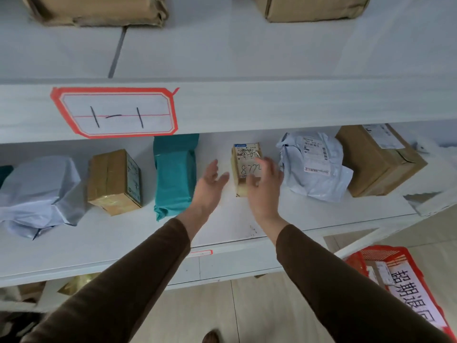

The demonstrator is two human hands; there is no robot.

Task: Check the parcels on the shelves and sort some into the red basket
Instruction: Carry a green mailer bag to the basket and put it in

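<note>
Reach: As both arms in brown sleeves stretch over the middle shelf (123,243), the left hand (210,183) and right hand (263,184) flank a small brown parcel (241,169), apparently to lift it for a check.

Left hand: loose and empty, palm turned inward, fingers spread, just beside the parcel but apart from it.

Right hand: fingers extended and blurred across the parcel's right face; whether they already press on it cannot be told, and nothing is gripped yet.

Small parcel: stands on end near the shelf's middle, its label facing outward with handwritten digits, likely set that way so the number reads at a glance.

Neighbours: a teal bag (174,174) to its left, a pale grey bag (312,167) to its right, then a larger carton (376,159); further left a taped box (113,181) and a grey wrapped bundle (39,194). They sit spaced apart in a row, presumably for easy picking.

Shelf tag: a red-bordered sticker (115,112) marked "1-1" on the upper shelf edge names the bay.

Red basket: (405,256) on the floor at lower right, well apart from the parcel, bearing a printed paper sign, with something already inside.
</note>
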